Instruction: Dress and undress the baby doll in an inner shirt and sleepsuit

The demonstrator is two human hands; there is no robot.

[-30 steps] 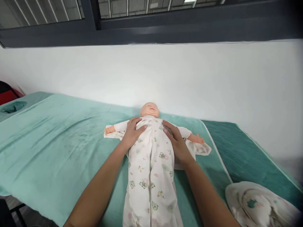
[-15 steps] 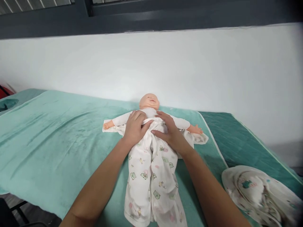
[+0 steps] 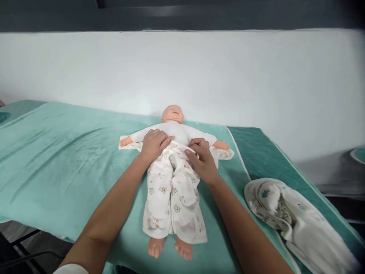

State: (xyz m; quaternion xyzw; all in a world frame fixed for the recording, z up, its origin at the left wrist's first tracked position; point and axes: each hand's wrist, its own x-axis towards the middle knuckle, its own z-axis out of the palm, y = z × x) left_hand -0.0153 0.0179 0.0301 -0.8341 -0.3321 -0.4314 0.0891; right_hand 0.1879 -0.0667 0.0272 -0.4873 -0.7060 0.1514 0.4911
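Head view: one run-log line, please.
left hand, right hand: at waist of printed baby pants | baby doll: face-up on green cover, feet bare | crumpled printed cloth: at right

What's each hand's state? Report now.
Left hand: curled at the waist of white, printed cloth trousers; grip unclear.
Right hand: curled at the same waist; grip unclear.

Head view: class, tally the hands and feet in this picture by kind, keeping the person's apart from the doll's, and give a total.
Person's hands: 2 (left hand, right hand)
Doll's hands: 2
Doll's bare feet: 2
Total: 6
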